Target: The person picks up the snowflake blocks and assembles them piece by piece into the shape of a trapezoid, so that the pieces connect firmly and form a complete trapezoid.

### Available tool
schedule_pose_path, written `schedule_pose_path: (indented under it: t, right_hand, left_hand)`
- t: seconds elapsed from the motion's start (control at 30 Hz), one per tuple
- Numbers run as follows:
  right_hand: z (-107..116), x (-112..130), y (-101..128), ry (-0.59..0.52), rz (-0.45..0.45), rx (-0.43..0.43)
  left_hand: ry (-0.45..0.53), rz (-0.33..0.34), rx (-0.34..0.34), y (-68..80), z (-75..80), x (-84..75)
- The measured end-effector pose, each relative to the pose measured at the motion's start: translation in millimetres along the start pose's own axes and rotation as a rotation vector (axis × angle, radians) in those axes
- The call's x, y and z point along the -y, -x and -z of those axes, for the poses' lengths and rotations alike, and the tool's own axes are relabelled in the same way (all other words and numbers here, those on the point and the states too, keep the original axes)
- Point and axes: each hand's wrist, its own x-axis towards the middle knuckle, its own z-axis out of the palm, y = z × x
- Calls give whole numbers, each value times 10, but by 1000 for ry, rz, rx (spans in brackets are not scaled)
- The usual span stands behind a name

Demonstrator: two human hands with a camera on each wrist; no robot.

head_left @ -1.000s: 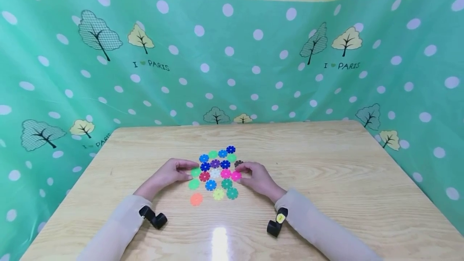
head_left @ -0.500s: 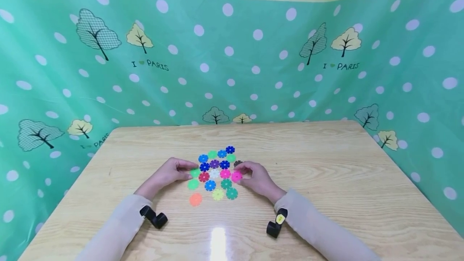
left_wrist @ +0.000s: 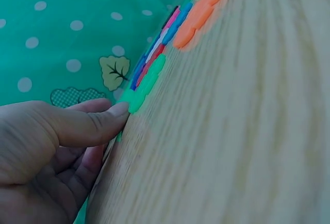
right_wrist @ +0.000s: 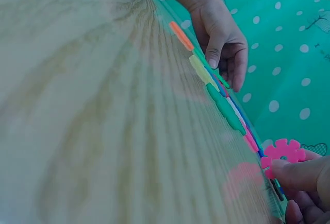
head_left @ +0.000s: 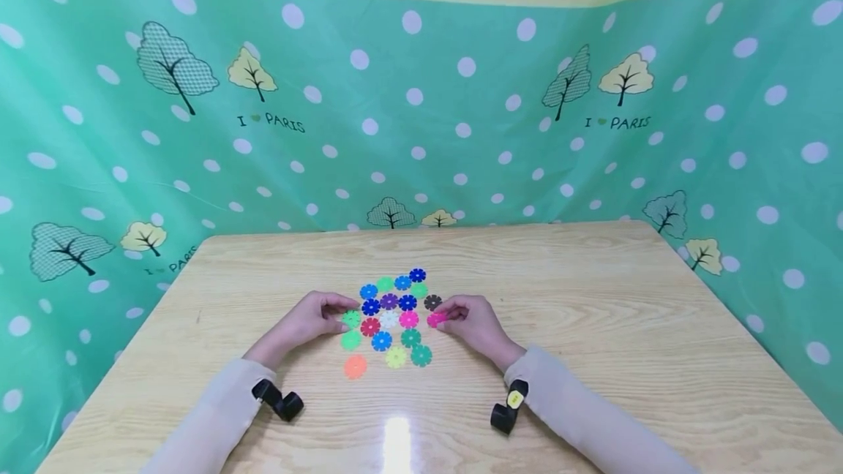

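My right hand [head_left: 476, 322] pinches a pink interlocking disc [right_wrist: 282, 154] between thumb and fingers. In the right wrist view that disc stands tilted above the tabletop, its notched rim facing the other pieces. My left hand [head_left: 315, 319] has its thumb and fingers at the edge of a light green disc [head_left: 352, 318] on the left side of the group, pinching it close to the table; the thumb hides part of it in the left wrist view. Between the hands lie a white disc [head_left: 389, 319], a red disc [head_left: 370, 327], another pink disc [head_left: 408, 320] and a purple disc [head_left: 389, 301].
Around these lie several flat discs, among them a dark disc [head_left: 432, 302] by the right fingers, an orange disc [head_left: 356, 366] nearest the person and a yellow disc [head_left: 396, 357]. They lie on a wooden table [head_left: 593, 298]. A green dotted curtain [head_left: 421, 123] hangs behind it.
My right hand has moved slightly right, and its pink disc has tilted up, away from the neighbouring pink one. The dark disc shows more fully. The left hand has barely moved.
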Motion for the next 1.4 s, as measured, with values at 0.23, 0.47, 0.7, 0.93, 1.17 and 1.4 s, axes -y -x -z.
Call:
schedule_pose_path:
  t: [0.23,0.47,0.7,0.93,1.17,1.4]
  right_hand:
    - [31,226,62,-42,-76,-24]
    - [74,-12,-29,-157,-151,-28]
    - [238,-81,-53,-203,-208,-71]
    - [449,-18,-42,-201,-189,-125]
    - [628,64,-73,-160,-197,-157]
    - [692,158,-86,-132,-121,-132]
  left_hand:
    - [-41,-35,-29,13,24,-15]
    - [-74,-6,-35,12,25,12]
    - [-58,32,-21,3,50,23]
    - [-28,85,-29,-2,78,-59]
    - [-20,39,-85,-15,116,-298]
    - [7,-1,-97,-81,23,-721]
